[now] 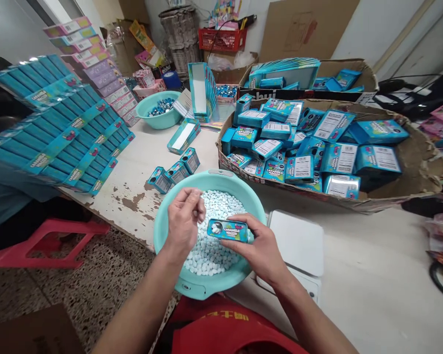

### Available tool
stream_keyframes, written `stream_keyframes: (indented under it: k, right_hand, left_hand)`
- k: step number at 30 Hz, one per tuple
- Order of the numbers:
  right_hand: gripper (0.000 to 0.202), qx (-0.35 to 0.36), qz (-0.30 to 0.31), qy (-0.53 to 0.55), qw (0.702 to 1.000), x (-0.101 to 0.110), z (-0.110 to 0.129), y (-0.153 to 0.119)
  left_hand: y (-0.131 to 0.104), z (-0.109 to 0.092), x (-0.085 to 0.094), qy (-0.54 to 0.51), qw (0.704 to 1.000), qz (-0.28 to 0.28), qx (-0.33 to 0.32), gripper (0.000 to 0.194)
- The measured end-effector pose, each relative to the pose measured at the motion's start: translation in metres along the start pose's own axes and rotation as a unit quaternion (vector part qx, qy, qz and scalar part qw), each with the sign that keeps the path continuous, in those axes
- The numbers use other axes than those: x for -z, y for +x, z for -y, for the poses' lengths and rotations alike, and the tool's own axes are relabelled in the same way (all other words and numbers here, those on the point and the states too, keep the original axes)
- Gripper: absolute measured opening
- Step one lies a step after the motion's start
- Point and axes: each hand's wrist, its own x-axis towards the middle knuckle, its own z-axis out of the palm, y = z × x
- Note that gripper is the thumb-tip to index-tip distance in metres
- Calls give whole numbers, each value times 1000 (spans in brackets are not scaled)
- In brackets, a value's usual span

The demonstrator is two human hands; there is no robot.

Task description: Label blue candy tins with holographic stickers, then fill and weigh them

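In my right hand [262, 246] is a small blue candy box [231, 230], gripped by its right end between thumb and fingers. White candies show through a round opening at its left end. My left hand [184, 219] is raised just left of the box, its fingers curled together; whatever they may hold is hidden. Under both hands a turquoise basin [164, 216] contains many small white candies [210, 258]. Several upright blue boxes [177, 172] stand on the table just behind the basin.
A white scale [297, 241] is right of the basin. Behind it, a cardboard tray [424, 172] holds a heap of blue boxes. Stacked blue display packs [59, 128] rise at left, above a red stool [47, 243]. Another turquoise basin [143, 110] sits farther back.
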Motion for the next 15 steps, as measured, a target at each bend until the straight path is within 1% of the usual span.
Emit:
stream_keyframes:
  k: [1, 2, 3, 4, 5, 6, 7, 8, 9, 10, 12, 14, 15]
  right_hand:
    - [33, -8, -9, 30, 999, 7, 2, -3]
    - [35, -13, -21, 53, 998, 15, 3, -7]
    - [36, -15, -39, 69, 997, 24, 4, -11]
    - [37, -15, -63, 77, 995, 35, 4, -14]
    - [37, -15, -95, 76, 992, 47, 4, -18]
    - [37, -17, -134, 68, 988, 58, 2, -21]
    - [37, -21, -177, 54, 982, 69, -2, -24]
    - [38, -27, -220, 35, 974, 80, -7, -26]
    - [38, -34, -257, 14, 966, 88, -14, -28]
    - [39, -43, -283, -6, 958, 95, -23, -29]
    - [40, -63, -304, -37, 950, 102, -42, -33]
    - [40, -68, -293, -63, 952, 107, -59, -37]
    - [41, -53, -284, -80, 954, 110, -63, -37]
  left_hand:
    - [3, 4, 8, 69, 997, 18, -13, 24]
    - [6, 10, 16, 159, 985, 55, -26, 26]
    - [8, 17, 24, 262, 958, 111, -36, 31]
    - [10, 26, 31, 362, 914, 179, -43, 37]
    - [11, 35, 36, 443, 861, 246, -48, 45]
    - [11, 44, 38, 503, 807, 306, -49, 53]
    - [10, 52, 39, 542, 761, 354, -49, 61]
    - [7, 58, 37, 566, 724, 391, -49, 67]
    - [4, 63, 33, 581, 695, 421, -51, 70]
    - [1, 65, 29, 590, 674, 441, -57, 72]
    - [-6, 64, 20, 598, 651, 461, -74, 70]
    - [-11, 59, 15, 595, 644, 472, -88, 58]
    - [-13, 56, 14, 590, 644, 477, -95, 50]
